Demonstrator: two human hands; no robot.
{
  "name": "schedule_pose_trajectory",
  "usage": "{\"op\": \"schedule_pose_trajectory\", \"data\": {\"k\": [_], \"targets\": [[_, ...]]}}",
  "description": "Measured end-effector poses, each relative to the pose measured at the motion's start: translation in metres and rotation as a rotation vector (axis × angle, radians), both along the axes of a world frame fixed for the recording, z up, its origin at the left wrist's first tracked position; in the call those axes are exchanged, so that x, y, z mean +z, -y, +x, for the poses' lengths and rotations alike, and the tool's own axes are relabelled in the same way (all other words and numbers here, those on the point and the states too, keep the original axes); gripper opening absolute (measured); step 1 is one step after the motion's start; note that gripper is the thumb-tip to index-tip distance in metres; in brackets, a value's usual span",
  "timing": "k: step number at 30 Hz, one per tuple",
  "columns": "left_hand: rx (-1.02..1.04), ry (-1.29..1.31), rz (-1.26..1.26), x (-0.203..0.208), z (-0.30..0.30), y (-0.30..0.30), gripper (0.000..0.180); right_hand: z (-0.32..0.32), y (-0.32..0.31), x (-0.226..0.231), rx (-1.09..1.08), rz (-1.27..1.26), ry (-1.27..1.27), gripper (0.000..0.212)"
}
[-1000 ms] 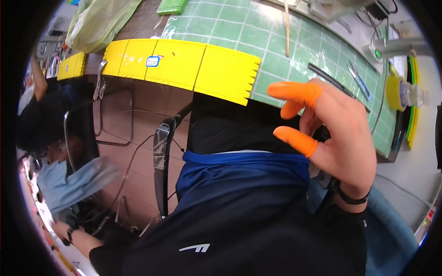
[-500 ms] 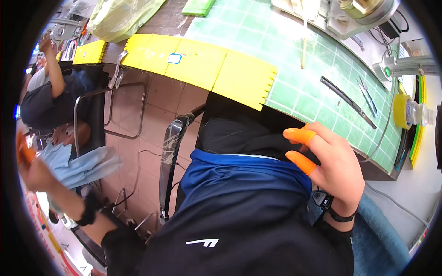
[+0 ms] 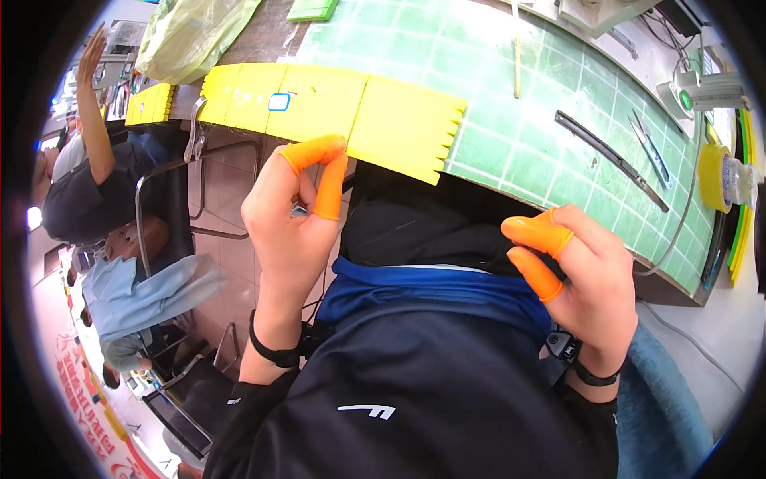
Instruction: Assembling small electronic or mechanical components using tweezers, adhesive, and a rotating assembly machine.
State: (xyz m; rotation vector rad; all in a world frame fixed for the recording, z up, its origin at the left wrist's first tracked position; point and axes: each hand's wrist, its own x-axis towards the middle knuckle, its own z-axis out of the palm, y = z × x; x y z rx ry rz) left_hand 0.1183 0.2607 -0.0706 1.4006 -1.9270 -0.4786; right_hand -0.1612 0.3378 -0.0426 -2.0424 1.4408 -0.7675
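Observation:
My left hand, with orange finger cots on thumb and index finger, is raised just in front of the yellow strip along the table edge. Its thumb and index tips meet in a pinch; whatever lies between them is too small to make out. A small bluish-grey patch shows under the curled fingers, and I cannot tell what it is. Over my lap, by the table's near edge, hovers my right hand. It wears orange cots too, its thumb and index finger are a little apart, and nothing shows between them.
On the green gridded mat lie a black bar-shaped tool, tweezers and a thin stick. A tape roll stands right. A plastic bag sits far left, a metal clip at the edge. Another person sits left.
My left hand has come in from the far left to the yellow strip, its thumb and index finger now pinched. The right hand has barely moved. The view has shifted slightly.

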Motion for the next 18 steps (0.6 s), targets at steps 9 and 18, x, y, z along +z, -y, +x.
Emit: {"op": "schedule_pose_trajectory", "data": {"k": [9,18], "targets": [[0.029,-0.057,0.017,-0.004,-0.002,0.001,0.026,-0.006,0.007,-0.014,-0.196,-0.078,-0.109,0.041],[-0.032,0.101,-0.243,-0.014,-0.004,0.006,0.025,-0.004,0.012,-0.018,-0.183,-0.115,-0.093,0.036]]}}
